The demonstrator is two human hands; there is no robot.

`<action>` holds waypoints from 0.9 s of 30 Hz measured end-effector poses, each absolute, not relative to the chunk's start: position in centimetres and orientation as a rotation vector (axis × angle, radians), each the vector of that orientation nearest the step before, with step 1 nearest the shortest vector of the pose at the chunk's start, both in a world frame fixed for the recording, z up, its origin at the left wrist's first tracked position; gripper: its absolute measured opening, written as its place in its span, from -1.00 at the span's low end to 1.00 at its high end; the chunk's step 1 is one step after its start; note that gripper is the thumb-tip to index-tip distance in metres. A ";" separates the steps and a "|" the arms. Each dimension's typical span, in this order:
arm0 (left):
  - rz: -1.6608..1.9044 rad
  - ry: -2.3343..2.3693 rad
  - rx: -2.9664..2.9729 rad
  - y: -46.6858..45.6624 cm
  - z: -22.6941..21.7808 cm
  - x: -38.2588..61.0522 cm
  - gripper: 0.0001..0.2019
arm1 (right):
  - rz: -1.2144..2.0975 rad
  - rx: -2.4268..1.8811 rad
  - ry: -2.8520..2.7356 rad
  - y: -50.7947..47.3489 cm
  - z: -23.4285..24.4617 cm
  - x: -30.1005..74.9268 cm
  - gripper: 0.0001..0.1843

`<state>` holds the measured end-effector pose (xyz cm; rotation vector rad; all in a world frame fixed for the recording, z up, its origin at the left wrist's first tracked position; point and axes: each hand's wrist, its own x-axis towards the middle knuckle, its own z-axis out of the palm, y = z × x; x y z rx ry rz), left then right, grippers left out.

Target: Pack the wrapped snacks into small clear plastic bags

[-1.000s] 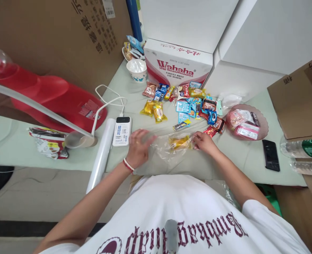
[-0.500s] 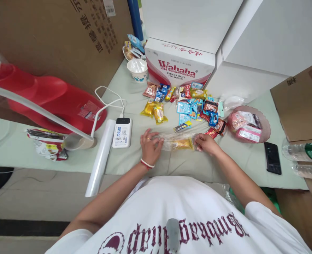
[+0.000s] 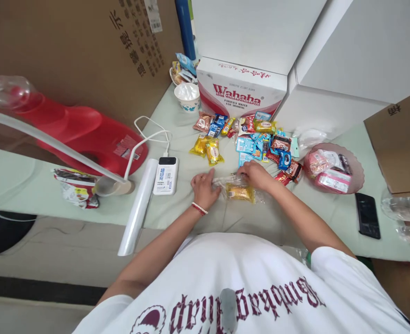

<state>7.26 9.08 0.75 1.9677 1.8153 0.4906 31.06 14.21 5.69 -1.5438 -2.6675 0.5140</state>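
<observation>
A clear plastic bag (image 3: 237,191) with a yellow snack packet inside lies on the pale green table (image 3: 177,204) in front of me. My left hand (image 3: 204,187) pinches the bag's left end, fingers closed on the film. My right hand (image 3: 255,173) grips the bag's upper right part, close to the left hand. A pile of small wrapped snacks (image 3: 251,139) lies just beyond both hands.
A white power bank (image 3: 165,175) with cable and a roll of clear film (image 3: 138,214) lie left. A red jug (image 3: 82,134) lies further left. A Wahaha box (image 3: 241,95), paper cup (image 3: 187,96), pink dish (image 3: 333,168) and black phone (image 3: 367,215) surround the snacks.
My hands have come closer together on the bag, the right one moving left and up over it. The bag is bunched smaller around the yellow packet.
</observation>
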 end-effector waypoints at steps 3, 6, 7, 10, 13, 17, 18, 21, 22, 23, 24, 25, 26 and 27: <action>0.496 1.785 1.909 9.5 0.7 7.3 -0.73 | 0.497 -1.463 -2.518 12.7 6.0 31.5 -0.70; 0.562 1.784 1.874 9.5 0.4 7.5 -0.84 | 0.490 -1.322 -2.528 9.2 6.1 31.6 -0.63; 0.578 1.793 1.872 9.5 0.4 7.4 -0.85 | 0.490 -1.281 -2.588 7.9 6.0 31.6 -0.61; 0.629 1.824 1.856 9.6 0.7 6.3 -0.84 | 0.449 -1.241 -2.744 4.9 5.1 31.4 -0.58; 0.668 1.713 1.816 9.8 2.0 4.2 -0.86 | 0.444 -1.287 -2.716 3.6 3.9 31.4 -0.51; 0.598 1.314 1.525 9.4 4.3 4.3 -0.81 | 0.470 -1.301 -2.633 3.4 2.8 31.6 -0.43; 0.580 1.233 1.459 9.1 4.7 5.2 -0.77 | 0.473 -1.290 -2.620 3.3 2.7 31.6 -0.43; 0.535 1.168 1.545 8.4 5.0 9.0 -0.73 | 0.526 -1.214 -2.547 2.9 2.4 31.7 -0.47; 0.519 1.198 1.660 8.2 4.9 10.2 -0.71 | 0.565 -1.191 -2.495 2.7 2.3 31.8 -0.48; 0.488 1.241 1.792 8.0 4.8 11.2 -0.69 | 0.603 -1.198 -2.417 2.5 2.1 32.0 -0.47; 0.447 1.291 1.925 7.8 4.7 12.0 -0.69 | 0.617 -1.251 -2.314 2.2 1.8 32.1 -0.46; 0.396 1.340 2.043 7.6 4.7 12.5 -0.69 | 0.589 -1.356 -2.194 2.0 1.6 32.2 -0.45; 0.340 1.384 2.135 7.4 4.7 12.7 -0.71 | 0.522 -1.496 -2.075 1.9 1.3 32.4 -0.47; 0.298 1.429 2.199 7.2 4.6 12.8 -0.73 | 0.427 -1.646 -1.968 1.7 1.1 32.5 -0.50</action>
